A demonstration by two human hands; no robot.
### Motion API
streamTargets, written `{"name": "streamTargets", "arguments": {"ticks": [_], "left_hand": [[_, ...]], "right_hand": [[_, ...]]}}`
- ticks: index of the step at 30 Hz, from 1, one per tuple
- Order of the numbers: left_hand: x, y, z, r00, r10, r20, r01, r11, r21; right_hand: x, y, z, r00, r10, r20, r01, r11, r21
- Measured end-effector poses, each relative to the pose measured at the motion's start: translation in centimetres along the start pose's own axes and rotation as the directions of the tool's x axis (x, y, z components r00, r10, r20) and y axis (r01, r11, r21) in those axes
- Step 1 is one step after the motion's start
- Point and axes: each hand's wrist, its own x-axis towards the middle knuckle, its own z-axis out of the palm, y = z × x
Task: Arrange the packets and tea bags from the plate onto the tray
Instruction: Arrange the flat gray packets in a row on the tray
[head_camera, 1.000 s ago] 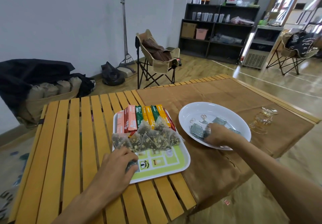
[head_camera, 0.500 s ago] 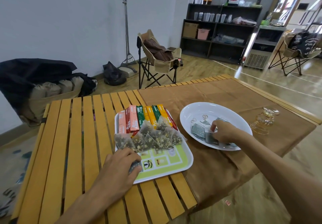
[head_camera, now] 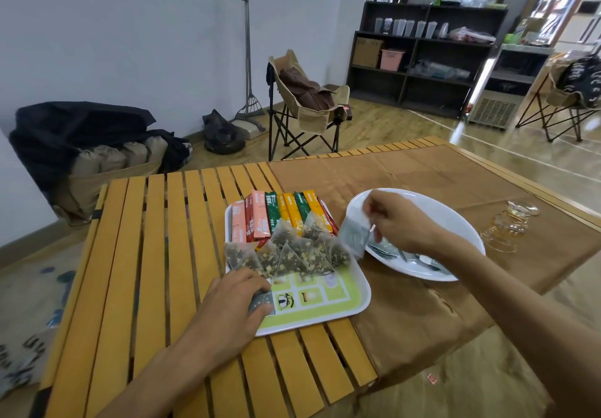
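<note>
grey packet lifted off the plate, heading for the tray

a second ago the right hand (head_camera: 398,221) was down among the grey packets in the white plate (head_camera: 455,219); now it has risen with one grey packet (head_camera: 354,235) pinched between fingers and thumb, the packet hanging over the gap between plate rim and tray. that looks like one more transfer under way, with the placing not yet done.

the left hand (head_camera: 232,305) has stayed at the near left corner of the green-and-white tray (head_camera: 325,315), fingers curled over another grey packet (head_camera: 261,302) that lies on the tray there.

on the tray: a row of stick packets (head_camera: 279,216) in pink, red, green and orange along the far side, and in front of them a row of pyramid tea bags (head_camera: 289,253). the near part shows bare printed surface, so there seems room for more.

in the plate, several grey packets (head_camera: 406,255) remain along the near side, partly hidden by the right wrist, so the job is not finished.
</note>
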Motion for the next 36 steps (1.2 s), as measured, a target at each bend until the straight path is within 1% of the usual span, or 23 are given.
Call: {"name": "streamTargets", "arguments": {"ticks": [2, 4, 7, 9, 13, 15, 20, 23, 26, 28, 31, 36], "left_hand": [[-0.1, -0.1, -0.2, 1.0, -0.014, 0.001, 0.014, 1.0, -0.006], [-0.2, -0.3, -0.2, 1.0, -0.025, 0.006, 0.025, 1.0, -0.007], [-0.3, -0.3, -0.4, 0.999, -0.033, 0.0, 0.033, 0.999, -0.008], [-0.3, -0.3, -0.5, 0.999, -0.036, -0.007, 0.036, 0.999, -0.009], [-0.4, -0.3, -0.6, 0.999, -0.035, -0.015, 0.035, 0.999, -0.011], [-0.3, -0.3, -0.6, 0.999, -0.034, -0.018, 0.034, 0.999, -0.013], [-0.4, -0.2, -0.5, 0.999, -0.042, -0.02, 0.041, 0.999, -0.007], [-0.4, -0.1, -0.5, 0.999, -0.038, -0.019, 0.037, 0.999, -0.015], [-0.5, -0.1, -0.4, 0.999, -0.04, -0.022, 0.04, 0.999, -0.004], [-0.5, -0.1, -0.3, 0.999, -0.035, -0.02, 0.035, 0.999, 0.007], [-0.6, -0.2, -0.3, 0.999, -0.029, -0.014, 0.029, 0.999, 0.016], [-0.6, -0.1, -0.2, 0.999, -0.034, -0.02, 0.035, 0.999, 0.022]], "right_hand": [[-0.4, -2.6, 2.2, 0.994, -0.061, 0.085, 0.061, 0.998, -0.002], [-0.7, -4.4, 4.9, 0.98, -0.092, 0.178, 0.091, 0.996, 0.015], [-0.7, -6.1, 8.3, 0.961, -0.112, 0.251, 0.105, 0.994, 0.041], [-0.6, -6.7, 9.6, 0.954, -0.096, 0.282, 0.084, 0.995, 0.055], [-0.1, -6.9, 10.5, 0.926, -0.043, 0.374, -0.001, 0.993, 0.118], [-0.3, -6.7, 10.6, 0.932, -0.055, 0.359, 0.021, 0.995, 0.096], [-1.7, -6.2, 11.2, 0.963, -0.099, 0.251, 0.099, 0.995, 0.012], [-2.6, -5.6, 10.7, 0.944, -0.187, 0.271, 0.219, 0.971, -0.095], [-3.8, -5.2, 10.5, 0.911, -0.225, 0.345, 0.312, 0.925, -0.219], [-4.3, -5.1, 10.9, 0.904, -0.227, 0.363, 0.318, 0.924, -0.213], [-4.5, -5.2, 11.5, 0.913, -0.232, 0.334, 0.299, 0.94, -0.164], [-4.8, -5.6, 12.6, 0.93, -0.247, 0.271, 0.291, 0.946, -0.139]]}}
